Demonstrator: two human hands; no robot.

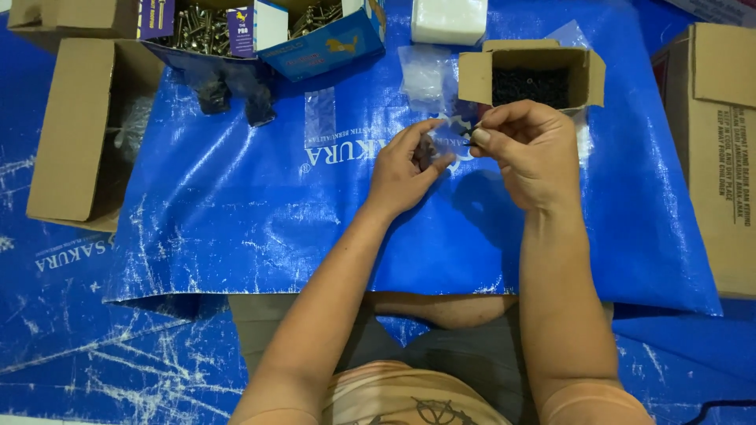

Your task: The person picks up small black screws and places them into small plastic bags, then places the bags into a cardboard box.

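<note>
My left hand [405, 161] pinches a small clear bag [442, 142] by its left side; my right hand [529, 149] pinches small dark screws [471, 130] at the bag's right edge, just below the open screw box [534, 79].

A small clear plastic bag [442, 142], thin and glossy, is pinched between both bare hands above a glossy woven plastic tarp [236, 212], blue and scuffed with white scratches. Just beyond the grip, a matt brown cardboard box [475, 76] holds dark metal screws [529, 85]; far left, shiny metal bolts [201, 27].
</note>
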